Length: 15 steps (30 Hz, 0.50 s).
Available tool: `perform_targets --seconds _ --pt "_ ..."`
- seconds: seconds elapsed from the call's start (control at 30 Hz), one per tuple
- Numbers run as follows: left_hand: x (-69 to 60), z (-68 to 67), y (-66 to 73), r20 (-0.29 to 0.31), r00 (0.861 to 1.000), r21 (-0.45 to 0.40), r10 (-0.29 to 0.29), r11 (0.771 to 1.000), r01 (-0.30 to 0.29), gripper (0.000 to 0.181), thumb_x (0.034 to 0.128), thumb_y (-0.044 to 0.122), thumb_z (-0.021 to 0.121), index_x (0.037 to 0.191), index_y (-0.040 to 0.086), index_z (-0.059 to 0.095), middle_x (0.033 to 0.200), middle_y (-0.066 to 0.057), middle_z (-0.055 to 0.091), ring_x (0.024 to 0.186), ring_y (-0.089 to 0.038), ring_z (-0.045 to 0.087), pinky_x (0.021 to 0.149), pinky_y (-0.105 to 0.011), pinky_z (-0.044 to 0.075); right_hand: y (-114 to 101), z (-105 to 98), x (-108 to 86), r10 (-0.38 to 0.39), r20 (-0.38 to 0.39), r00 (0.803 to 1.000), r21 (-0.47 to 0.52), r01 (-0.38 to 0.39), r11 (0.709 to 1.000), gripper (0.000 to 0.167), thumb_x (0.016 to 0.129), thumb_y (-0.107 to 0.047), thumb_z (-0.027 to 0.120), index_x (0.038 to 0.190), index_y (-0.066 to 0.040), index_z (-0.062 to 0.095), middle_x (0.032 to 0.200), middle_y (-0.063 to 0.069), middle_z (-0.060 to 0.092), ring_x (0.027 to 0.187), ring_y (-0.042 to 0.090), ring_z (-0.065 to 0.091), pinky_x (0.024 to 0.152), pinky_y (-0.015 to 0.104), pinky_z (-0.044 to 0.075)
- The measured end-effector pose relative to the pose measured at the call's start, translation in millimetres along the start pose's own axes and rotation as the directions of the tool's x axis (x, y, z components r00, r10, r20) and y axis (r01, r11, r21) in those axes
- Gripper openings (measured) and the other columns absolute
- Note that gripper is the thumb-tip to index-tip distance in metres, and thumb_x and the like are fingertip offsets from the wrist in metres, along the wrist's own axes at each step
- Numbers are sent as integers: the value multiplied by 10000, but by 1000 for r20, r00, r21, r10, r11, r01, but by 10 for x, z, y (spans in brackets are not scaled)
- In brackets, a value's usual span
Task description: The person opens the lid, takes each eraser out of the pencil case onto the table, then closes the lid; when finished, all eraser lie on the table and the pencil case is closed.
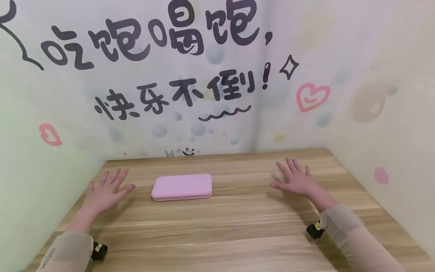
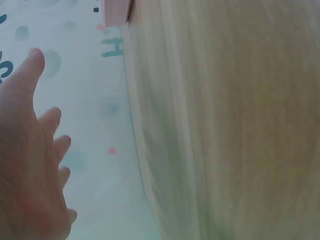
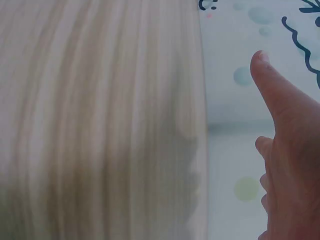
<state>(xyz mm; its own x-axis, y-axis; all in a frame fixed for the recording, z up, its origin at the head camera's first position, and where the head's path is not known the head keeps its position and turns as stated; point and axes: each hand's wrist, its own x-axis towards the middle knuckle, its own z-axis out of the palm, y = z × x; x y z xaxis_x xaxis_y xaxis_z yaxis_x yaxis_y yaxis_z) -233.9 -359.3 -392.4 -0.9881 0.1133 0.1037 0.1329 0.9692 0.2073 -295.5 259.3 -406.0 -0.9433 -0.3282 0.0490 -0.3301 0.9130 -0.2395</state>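
A flat pink case [image 1: 182, 186] with rounded corners and its lid down lies on the wooden table, left of the middle. My left hand [image 1: 106, 192] is to the left of it, fingers spread and holding nothing. Far over on the right, my right hand [image 1: 296, 179] also has its fingers spread, with nothing in it. Both hands are apart from the case. In the left wrist view a corner of the pink case [image 2: 116, 11] shows at the top edge, beyond the thumb. The right wrist view has my right hand [image 3: 295, 165] and bare wood, without the case.
The wooden table [image 1: 204, 234] ends at a white back wall [image 1: 231, 132] with black lettering, hearts and bubbles. Side walls [image 1: 384, 143] close in the left and right. Small black devices [image 1: 99, 251] sit at both wrists.
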Motion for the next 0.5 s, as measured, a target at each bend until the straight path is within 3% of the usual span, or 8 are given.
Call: perform_targets --seconds 0.1,0.23,0.33,0.5 --pt "4 -39 16 -26 997 -36 77 996 -78 812 957 574 461 1573 194 94 1582 -220 129 1405 -520 42 995 -764 9 -65 -22 27 -42 -10 999 15 42 999 970 854 -713 512 1550 -106 216 1583 257 17 1428 472 1 1029 731 -28" --pt "32 -54 89 -66 977 -102 205 972 -211 847 916 476 606 1559 119 184 1552 -252 210 1381 -529 162 1034 -714 128 -253 -3 83 -157 -23 987 74 158 985 952 852 -665 571 1548 -112 229 1586 246 38 1431 464 33 1049 714 19" --pt "92 -35 167 -83 958 -124 275 951 -284 857 882 438 670 1531 59 258 1532 -261 258 1373 -516 210 1061 -666 165 -476 41 149 -265 -37 963 124 268 955 929 848 -602 634 1541 -114 253 1580 251 73 1424 463 98 1060 701 72" --pt "213 16 281 -71 941 -134 332 931 -339 837 865 426 700 1501 31 325 1518 -242 307 1372 -487 251 1080 -625 195 -904 174 331 -406 -17 914 181 402 898 924 821 -562 697 1533 -136 289 1577 228 147 1410 433 208 1088 619 201"
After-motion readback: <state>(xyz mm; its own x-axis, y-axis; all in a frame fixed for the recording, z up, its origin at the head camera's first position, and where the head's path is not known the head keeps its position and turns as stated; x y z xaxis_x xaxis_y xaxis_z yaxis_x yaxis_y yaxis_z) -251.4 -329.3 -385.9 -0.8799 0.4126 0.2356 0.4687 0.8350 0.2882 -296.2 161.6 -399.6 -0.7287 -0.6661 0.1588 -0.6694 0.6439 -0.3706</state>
